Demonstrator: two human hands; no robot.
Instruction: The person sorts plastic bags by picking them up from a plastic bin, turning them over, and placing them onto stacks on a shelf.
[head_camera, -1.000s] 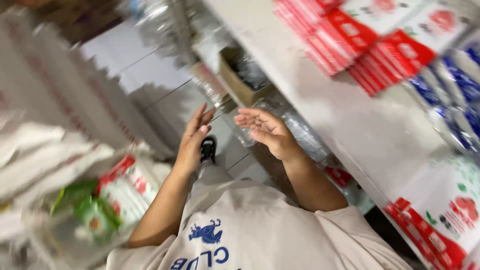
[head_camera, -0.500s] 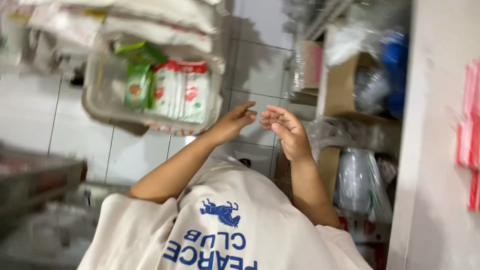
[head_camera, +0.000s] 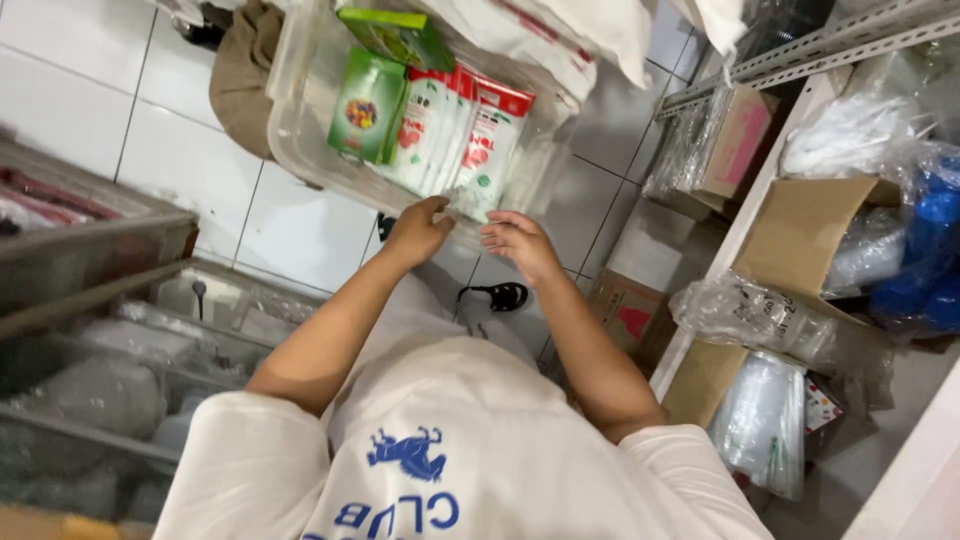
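Both hands have come closer to the clear plastic bin (head_camera: 300, 130) since the earlier frame. Left hand (head_camera: 418, 228) rests on its near rim, fingers curled, holding nothing. Right hand (head_camera: 520, 243) hovers just right, half open, empty. Inside stand 2 green boxes (head_camera: 372, 100) and red-and-white packets (head_camera: 460, 135).

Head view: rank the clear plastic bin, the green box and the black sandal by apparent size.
1. clear plastic bin, clearly largest.
2. green box.
3. black sandal, partly hidden by the arm; the gap with the box is unsure.
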